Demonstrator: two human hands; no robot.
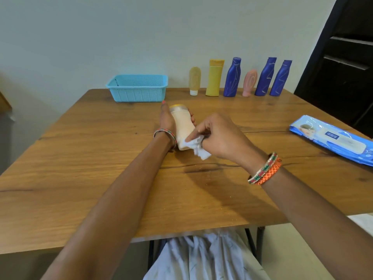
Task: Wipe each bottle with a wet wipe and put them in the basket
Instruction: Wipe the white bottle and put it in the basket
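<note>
I'm seeing the pale peach bottle [182,128] lying tilted over mid-table, its gold-rimmed cap pointing away from me. A crumpled white wet wipe [198,146] is pressing against its near end. The turquoise basket [137,90] is sitting at the far edge, seemingly holding nothing. To its right, six bottles are standing in a row: a beige tube [194,80], a yellow bottle [214,77], three blue bottles [232,77] and a pink tube [249,82].

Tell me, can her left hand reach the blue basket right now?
Probably not yet: the left hand grips the peach bottle. The basket sits just beyond, with bare table between.
</note>
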